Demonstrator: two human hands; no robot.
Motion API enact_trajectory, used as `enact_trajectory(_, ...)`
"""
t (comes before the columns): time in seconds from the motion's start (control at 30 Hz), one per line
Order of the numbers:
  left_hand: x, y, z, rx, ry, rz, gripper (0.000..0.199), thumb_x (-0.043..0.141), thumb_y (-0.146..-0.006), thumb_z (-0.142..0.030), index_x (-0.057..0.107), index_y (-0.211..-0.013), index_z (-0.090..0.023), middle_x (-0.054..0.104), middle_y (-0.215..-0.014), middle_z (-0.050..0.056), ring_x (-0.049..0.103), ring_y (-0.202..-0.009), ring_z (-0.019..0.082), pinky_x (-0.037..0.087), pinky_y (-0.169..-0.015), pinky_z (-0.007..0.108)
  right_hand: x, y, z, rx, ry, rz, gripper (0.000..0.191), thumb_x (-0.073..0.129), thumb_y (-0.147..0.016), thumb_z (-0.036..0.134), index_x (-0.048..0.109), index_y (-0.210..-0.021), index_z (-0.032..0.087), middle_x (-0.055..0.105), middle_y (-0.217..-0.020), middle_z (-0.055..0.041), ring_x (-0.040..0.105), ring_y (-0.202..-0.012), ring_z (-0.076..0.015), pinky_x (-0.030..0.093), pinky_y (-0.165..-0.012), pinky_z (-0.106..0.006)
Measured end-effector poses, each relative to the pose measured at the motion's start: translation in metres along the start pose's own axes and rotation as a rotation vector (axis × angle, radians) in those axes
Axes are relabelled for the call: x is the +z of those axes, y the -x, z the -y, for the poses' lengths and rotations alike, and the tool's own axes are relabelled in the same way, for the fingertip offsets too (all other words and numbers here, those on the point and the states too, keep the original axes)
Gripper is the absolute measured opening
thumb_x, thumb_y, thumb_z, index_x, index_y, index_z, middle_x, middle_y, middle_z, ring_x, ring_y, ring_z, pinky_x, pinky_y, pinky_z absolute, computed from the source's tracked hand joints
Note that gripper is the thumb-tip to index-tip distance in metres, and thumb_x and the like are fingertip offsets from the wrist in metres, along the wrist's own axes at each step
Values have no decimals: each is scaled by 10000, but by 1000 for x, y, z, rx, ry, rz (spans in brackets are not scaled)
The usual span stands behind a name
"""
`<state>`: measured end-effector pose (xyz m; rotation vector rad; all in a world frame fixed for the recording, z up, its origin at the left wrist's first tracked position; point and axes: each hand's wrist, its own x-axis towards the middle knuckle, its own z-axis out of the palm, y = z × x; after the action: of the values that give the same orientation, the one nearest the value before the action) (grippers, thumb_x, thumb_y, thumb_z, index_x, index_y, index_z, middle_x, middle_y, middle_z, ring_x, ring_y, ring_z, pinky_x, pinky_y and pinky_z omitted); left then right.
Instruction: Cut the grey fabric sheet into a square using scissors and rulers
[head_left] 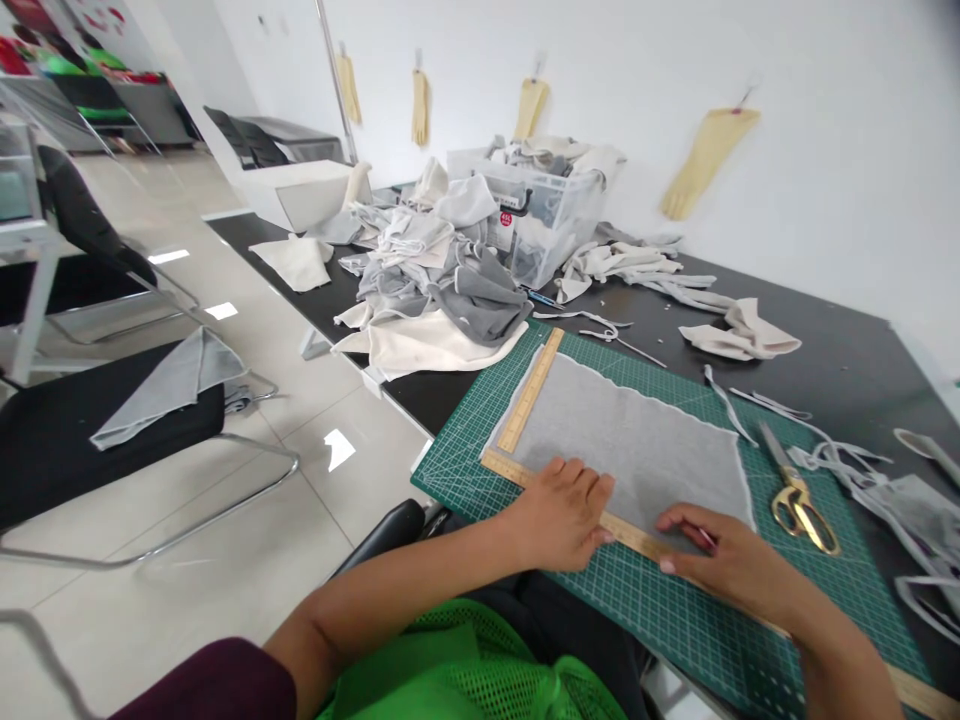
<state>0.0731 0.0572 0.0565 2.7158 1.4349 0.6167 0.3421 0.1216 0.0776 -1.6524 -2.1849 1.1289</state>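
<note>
A grey cloth (630,420) with uneven cut edges lies flat on a green cutting mat (465,440). Along its near edge runs a long wooden ruler (637,538); a shorter wooden ruler (531,390) lies across its left side, and the two meet at a corner. My left hand (566,515) presses down on the long ruler, fingers bent over it and thumb by its near edge. Farther right, my right hand (720,560) rests at the same ruler with fingers curled; something small and reddish shows between them, too hidden to name. Gold-handled scissors (799,505) lie right of the cloth.
Behind the mat, a pile of grey and cream cloths (442,280) sits beside a clear plastic box (551,215) full of fabric. Cloth strips (847,455) lie at right. A chair (150,430) with a cloth stands at left. Several yellow gloves (709,160) hang on the wall.
</note>
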Motion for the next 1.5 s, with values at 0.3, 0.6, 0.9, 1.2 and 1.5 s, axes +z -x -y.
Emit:
enact_trajectory(0.3,0,-1,2,24,-14,5,351,528,-1008,-489,579,-1049,-143,592,-1036,100,524,-1026,282,394,-867,441,2,-4,-10,-45,196,181,174,719,-794,461,722,-766,289,653,-741,-17,597,-755,-226,443,-692,-320)
enact_trajectory(0.6,0,0,3,-1,-2,14,320,498,-1030,-477,578,-1036,-168,576,-1055,86,504,-1055,279,374,-887,442,1,-1,-8,-48,194,216,251,707,-821,487,692,-808,237,638,-770,9,587,-802,-223,436,-718,-298)
enact_trajectory(0.9,-1,0,3,-6,-1,32,327,496,-1029,-479,583,-1048,-164,569,-1055,94,501,-1056,284,378,-887,439,3,0,-6,-37,187,221,245,698,-821,479,676,-802,236,630,-753,9,583,-785,-220,433,-701,-294)
enact_trajectory(1.2,-1,-1,3,-8,-8,44,322,510,-1022,-487,600,-1062,-181,568,-1069,92,496,-1063,283,379,-883,435,4,-1,-11,-34,190,220,252,709,-830,491,676,-825,242,598,-751,18,565,-782,-214,424,-689,-290)
enact_trajectory(1.5,2,0,3,-13,5,25,316,514,-1021,-490,597,-1060,-188,557,-1064,81,491,-1064,283,381,-886,443,3,-1,-13,-44,184,237,255,692,-855,493,663,-834,241,601,-764,15,555,-784,-211,411,-679,-288)
